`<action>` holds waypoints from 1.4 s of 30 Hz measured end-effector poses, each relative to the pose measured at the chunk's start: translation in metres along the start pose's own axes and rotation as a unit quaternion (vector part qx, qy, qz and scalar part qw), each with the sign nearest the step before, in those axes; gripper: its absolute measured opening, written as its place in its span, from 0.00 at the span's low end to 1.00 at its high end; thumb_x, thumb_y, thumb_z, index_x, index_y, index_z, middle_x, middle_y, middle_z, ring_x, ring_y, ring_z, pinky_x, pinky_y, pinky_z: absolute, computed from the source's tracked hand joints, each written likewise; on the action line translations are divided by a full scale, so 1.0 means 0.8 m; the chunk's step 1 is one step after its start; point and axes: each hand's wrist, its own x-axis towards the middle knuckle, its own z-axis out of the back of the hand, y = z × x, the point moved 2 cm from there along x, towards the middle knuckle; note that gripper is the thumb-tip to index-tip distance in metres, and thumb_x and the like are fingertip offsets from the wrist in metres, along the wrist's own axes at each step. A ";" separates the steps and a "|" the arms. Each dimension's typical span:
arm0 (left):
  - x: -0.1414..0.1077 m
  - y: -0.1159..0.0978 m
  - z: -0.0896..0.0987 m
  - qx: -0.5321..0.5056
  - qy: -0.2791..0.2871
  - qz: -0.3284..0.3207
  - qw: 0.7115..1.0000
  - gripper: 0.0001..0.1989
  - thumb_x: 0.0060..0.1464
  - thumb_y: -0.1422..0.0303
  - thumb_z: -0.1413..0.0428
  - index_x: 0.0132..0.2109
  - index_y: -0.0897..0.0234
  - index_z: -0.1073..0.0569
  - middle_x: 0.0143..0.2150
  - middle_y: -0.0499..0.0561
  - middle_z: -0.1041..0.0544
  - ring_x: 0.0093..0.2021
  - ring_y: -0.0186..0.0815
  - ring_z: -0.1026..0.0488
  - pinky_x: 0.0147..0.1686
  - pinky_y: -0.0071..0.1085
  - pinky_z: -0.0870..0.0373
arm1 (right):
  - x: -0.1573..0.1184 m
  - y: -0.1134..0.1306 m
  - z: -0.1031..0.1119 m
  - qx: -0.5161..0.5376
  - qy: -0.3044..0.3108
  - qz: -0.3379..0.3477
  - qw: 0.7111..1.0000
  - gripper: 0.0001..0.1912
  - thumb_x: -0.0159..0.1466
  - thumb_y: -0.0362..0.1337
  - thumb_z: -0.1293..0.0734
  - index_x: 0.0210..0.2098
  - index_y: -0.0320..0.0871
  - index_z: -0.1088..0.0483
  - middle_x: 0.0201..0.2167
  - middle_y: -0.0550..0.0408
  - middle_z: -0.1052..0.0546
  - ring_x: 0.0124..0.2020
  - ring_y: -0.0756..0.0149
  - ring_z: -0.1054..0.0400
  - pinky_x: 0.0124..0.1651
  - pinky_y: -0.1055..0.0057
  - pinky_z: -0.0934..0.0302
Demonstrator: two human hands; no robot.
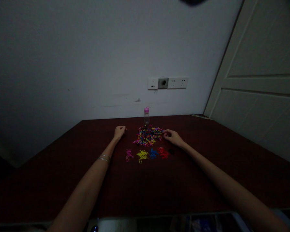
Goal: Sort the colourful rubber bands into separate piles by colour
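Observation:
A mixed pile of small colored bands [148,136] lies in the middle of the dark red table. Nearer to me is a row of small single-color piles: pink [129,154], yellow [142,155], blue [153,153] and red [163,153], with a dark one [171,151] at the right end. My right hand [173,137] is at the mixed pile's right edge, thumb and fingertips curled close together; whatever they hold is too small to name. Left of the mixed pile, my left hand [120,132] rests closed on the table, its fingers curled and mostly hidden.
Behind the mixed pile stands a clear bottle with a pink cap [147,116]. The table [62,167] meets a pale wall carrying sockets [178,83]. A white panelled door [261,80] rises at the right. Dim items show below the table's front edge.

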 end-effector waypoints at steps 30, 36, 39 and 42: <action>-0.003 0.003 0.003 -0.027 -0.034 0.019 0.999 0.13 0.43 0.65 0.53 0.23 0.67 0.28 0.14 0.44 0.37 0.18 0.28 0.39 0.20 0.23 0.46 | 0.022 -0.001 -0.010 -0.036 0.028 -0.007 0.999 0.16 0.49 0.32 0.37 0.39 0.39 0.31 0.24 0.57 0.27 0.25 0.71 0.35 0.30 0.76 0.42; -0.007 0.001 0.003 -0.037 -0.035 0.013 0.999 0.13 0.43 0.65 0.53 0.23 0.67 0.28 0.14 0.44 0.37 0.17 0.28 0.40 0.20 0.23 0.45 | 0.019 0.008 0.008 -0.022 0.013 -0.012 1.000 0.16 0.49 0.34 0.37 0.38 0.39 0.31 0.24 0.57 0.28 0.25 0.72 0.36 0.29 0.76 0.42; -0.007 0.000 0.003 -0.035 -0.036 0.011 0.999 0.13 0.43 0.64 0.53 0.23 0.67 0.28 0.14 0.44 0.37 0.17 0.28 0.40 0.21 0.23 0.45 | 0.016 0.012 0.017 -0.001 0.019 -0.016 1.000 0.16 0.49 0.35 0.36 0.39 0.39 0.31 0.25 0.57 0.28 0.25 0.72 0.36 0.29 0.76 0.41; -0.007 0.001 0.002 -0.032 -0.034 0.011 0.999 0.13 0.43 0.64 0.53 0.23 0.67 0.28 0.14 0.44 0.37 0.17 0.28 0.40 0.20 0.23 0.45 | 0.008 0.019 0.021 0.034 0.037 -0.018 0.999 0.18 0.49 0.36 0.35 0.39 0.39 0.31 0.26 0.57 0.29 0.25 0.72 0.36 0.28 0.76 0.41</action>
